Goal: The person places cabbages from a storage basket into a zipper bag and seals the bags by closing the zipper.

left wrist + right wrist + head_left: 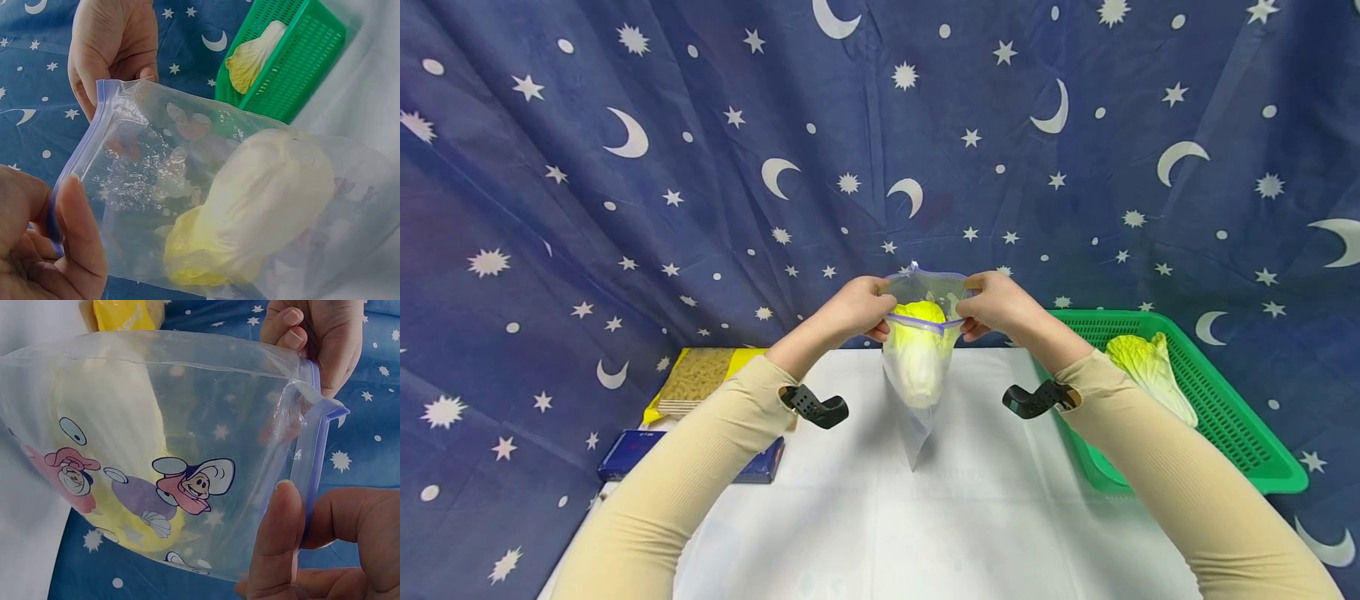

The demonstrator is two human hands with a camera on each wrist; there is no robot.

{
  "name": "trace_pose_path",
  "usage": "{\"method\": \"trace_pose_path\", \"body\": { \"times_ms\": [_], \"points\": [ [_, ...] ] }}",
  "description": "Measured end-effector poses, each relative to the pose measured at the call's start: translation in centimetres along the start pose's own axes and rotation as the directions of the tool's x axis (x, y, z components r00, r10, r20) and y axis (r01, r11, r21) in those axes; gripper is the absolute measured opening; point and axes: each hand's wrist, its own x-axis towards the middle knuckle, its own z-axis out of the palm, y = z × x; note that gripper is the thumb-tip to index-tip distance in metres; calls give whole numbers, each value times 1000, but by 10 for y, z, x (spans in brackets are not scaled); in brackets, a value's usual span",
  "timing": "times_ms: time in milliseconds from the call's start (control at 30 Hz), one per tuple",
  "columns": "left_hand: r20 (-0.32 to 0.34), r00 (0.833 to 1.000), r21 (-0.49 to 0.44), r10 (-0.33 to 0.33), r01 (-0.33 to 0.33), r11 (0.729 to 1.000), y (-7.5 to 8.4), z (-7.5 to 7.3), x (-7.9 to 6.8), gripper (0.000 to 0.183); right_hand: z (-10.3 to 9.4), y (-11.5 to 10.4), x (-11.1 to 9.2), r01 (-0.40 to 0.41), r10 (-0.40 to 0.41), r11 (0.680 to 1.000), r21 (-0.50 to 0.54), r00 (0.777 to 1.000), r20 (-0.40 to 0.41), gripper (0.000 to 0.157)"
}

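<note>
My left hand (859, 307) and right hand (996, 302) hold a clear zip bag (917, 437) upright by opposite sides of its mouth. Its purple zip edge (90, 140) is parted, with thumb and fingers pinching the rim on each side. Inside sits a pale napa cabbage (919, 362), yellow leaf tips toward the opening and white base lower down. Cartoon figures (197, 484) are printed on one face of the bag. The bag's lower end tapers to a pointed corner over the white table.
A green basket (1225, 408) stands at the right with a cabbage leaf (1153, 375) in it. At the left lie a yellow packet (696, 375) with tan contents and a blue box (628, 454), partly behind my left sleeve. A starry blue curtain (850, 100) hangs behind the white table (850, 533).
</note>
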Motion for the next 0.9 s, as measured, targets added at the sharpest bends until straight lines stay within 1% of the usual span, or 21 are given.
{"method": "trace_pose_path", "body": {
  "times_ms": [267, 600, 700, 900],
  "points": [
    [3, 1000, -13, 18, -18, 1000, -2, -2, -2, 60, 0, -2, -2, 5, -5, 1000, -15, 1000, 8, 73],
    [-2, 999, 21, 34, -34, 999, -2, -5, -3, 61, 1, -4, -1, -2, 2, 1000, -24, 1000, 2, 74],
    [-6, 999, 26, 39, -39, 999, -2, -5, -4, 61, 1, -4, -1, 1, -1, 999, -39, 1000, -14, 74],
    [13, 1000, 15, 12, -12, 1000, -3, -4, -5, 61, 6, 3, 1, 12, -13, 1000, -26, 999, -38, 71]
  ]
}}
